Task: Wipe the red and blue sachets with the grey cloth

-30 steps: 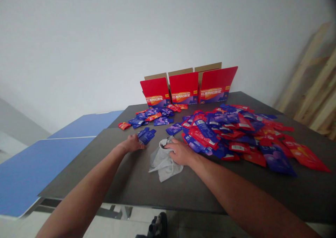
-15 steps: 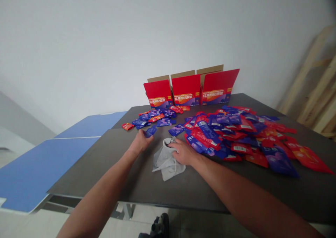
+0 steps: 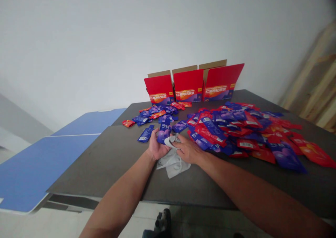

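My left hand (image 3: pixel 156 146) is closed around a blue-purple sachet (image 3: pixel 164 130), palm up, with the sachet's upper end pointing away from me. Pressed against that sachet's near end is a grey cloth (image 3: pixel 172 162), bunched in my right hand (image 3: pixel 187 149). The two hands are nearly touching. Another blue sachet (image 3: pixel 146 133) lies flat on the table just left of my left hand. Beyond my hands is a small heap of blue and red sachets (image 3: pixel 157 113). A larger heap (image 3: pixel 228 126) spreads out to the right of my right hand.
Three open red cartons, the left (image 3: pixel 160 91), middle (image 3: pixel 188 86) and right (image 3: pixel 222 84), stand in a row at the back of the dark table (image 3: pixel 105 164). A blue tabletop (image 3: pixel 68 150) adjoins on the left. Wooden slats (image 3: pixel 320 87) lean at the right.
My left hand has moved right to the cloth and now holds a sachet there. A blue sachet lies where that hand was. My right hand stays on the cloth.
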Motion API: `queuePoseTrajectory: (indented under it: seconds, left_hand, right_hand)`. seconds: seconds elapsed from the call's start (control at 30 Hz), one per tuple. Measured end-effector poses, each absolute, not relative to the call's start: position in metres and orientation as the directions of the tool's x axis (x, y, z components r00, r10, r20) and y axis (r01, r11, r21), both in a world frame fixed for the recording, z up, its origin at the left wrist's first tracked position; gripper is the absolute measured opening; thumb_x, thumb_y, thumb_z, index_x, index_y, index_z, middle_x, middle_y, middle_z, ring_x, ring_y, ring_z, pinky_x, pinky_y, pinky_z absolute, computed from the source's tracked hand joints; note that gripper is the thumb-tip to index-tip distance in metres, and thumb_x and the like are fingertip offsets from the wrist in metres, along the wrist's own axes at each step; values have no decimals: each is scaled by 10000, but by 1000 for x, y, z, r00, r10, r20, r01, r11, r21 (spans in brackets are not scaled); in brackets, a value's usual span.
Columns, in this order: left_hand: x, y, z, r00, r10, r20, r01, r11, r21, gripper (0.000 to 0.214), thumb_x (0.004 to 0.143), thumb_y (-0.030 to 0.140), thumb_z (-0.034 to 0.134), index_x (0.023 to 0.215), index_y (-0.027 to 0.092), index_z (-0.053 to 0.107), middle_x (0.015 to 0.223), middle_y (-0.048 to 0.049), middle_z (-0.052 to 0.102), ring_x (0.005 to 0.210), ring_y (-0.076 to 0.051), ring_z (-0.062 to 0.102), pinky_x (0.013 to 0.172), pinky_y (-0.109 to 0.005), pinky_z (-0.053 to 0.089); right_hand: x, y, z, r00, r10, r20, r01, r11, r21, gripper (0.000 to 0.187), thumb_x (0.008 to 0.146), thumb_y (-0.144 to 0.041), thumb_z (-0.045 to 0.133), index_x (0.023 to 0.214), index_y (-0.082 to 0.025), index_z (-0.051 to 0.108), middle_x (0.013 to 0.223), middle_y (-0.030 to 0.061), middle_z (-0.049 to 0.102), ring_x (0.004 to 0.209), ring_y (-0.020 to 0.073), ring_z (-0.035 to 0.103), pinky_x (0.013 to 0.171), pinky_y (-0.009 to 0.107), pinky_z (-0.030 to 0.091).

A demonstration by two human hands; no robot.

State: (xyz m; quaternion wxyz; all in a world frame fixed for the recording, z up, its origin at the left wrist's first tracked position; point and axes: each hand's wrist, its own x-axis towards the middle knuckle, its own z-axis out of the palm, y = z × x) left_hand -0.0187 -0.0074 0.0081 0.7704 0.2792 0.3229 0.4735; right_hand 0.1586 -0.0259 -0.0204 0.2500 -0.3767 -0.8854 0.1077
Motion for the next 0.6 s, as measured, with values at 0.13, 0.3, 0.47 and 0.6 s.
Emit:
queuePoseTrajectory:
  seconds: [0.13,0.3,0.47,0.6]
  left_hand:
    - [-15,-10,7,485,820,-302,-564,558,609,456,861,575,459,908,151,622,805,-63,664,730,-173,642,719,-304,519]
    - [-11,-14,4,560,765,-317,-519,623,585,482,872,591,453,879,144,634,761,-58,657,649,-153,611,627,-272,501]
    - [-10,-15,3,631,721,-287,-444,639,629,427,902,542,440,904,163,637,678,-23,581,518,-103,486,532,-227,456]
    - [-12,-15,4,681,664,-309,-375,678,632,471,892,564,442,871,130,624,682,-37,543,527,-101,464,496,-215,421]
  right_hand:
    - [157,-32,-15,-622,696,359,622,718,-313,481,869,-233,511,1339,-334,535,1290,88,456,1021,235,550,897,369,449]
    - [155,-32,-12,-574,728,374,671,680,-294,394,941,-420,460,1284,-278,592,1207,111,504,1014,251,549,900,395,443]
    - [156,-26,-18,-397,823,407,723,554,-414,413,962,-280,398,1348,-192,515,1210,143,508,1056,253,536,925,377,437]
    - [156,-20,-27,-285,843,456,692,510,-511,449,964,-268,349,1389,-169,457,1235,152,527,1122,267,516,969,405,428]
